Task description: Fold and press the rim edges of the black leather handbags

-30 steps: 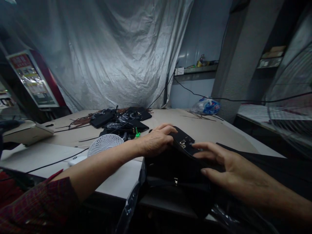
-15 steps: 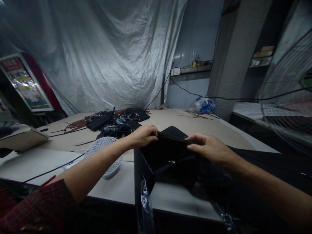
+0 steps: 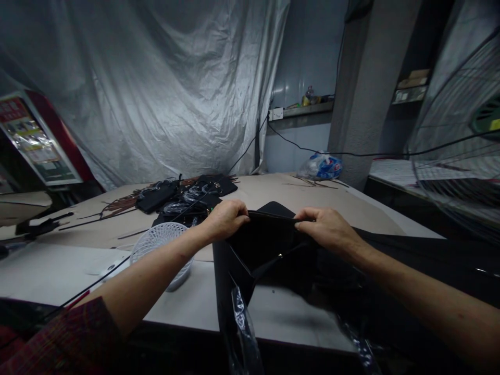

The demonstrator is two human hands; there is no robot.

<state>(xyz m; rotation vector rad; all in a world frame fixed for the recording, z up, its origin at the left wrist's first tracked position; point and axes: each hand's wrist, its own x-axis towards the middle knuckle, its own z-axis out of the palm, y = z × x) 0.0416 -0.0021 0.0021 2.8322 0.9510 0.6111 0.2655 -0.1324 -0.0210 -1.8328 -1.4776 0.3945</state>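
Observation:
A black handbag (image 3: pixel 265 250) stands upright at the near edge of the pale table (image 3: pixel 344 208), its mouth pulled open toward me. My left hand (image 3: pixel 225 219) is closed on the bag's top rim at the left. My right hand (image 3: pixel 326 227) pinches the same rim at the right. A thin black strap with a small gold fitting (image 3: pixel 279 257) hangs across the bag's opening. Clear plastic wrapping (image 3: pixel 242 323) dangles below the bag's front.
A small white desk fan (image 3: pixel 162 245) lies just left of my left forearm. Black bags and brown straps (image 3: pixel 183 192) are heaped farther back. A blue-and-white plastic bag (image 3: pixel 320 166) sits by the pillar. A large wire fan guard (image 3: pixel 457 135) stands at right. Cables cross the table.
The bag went from lying under my flat hands to standing upright. Both hands moved to its top rim and closed on it, pulling the mouth open.

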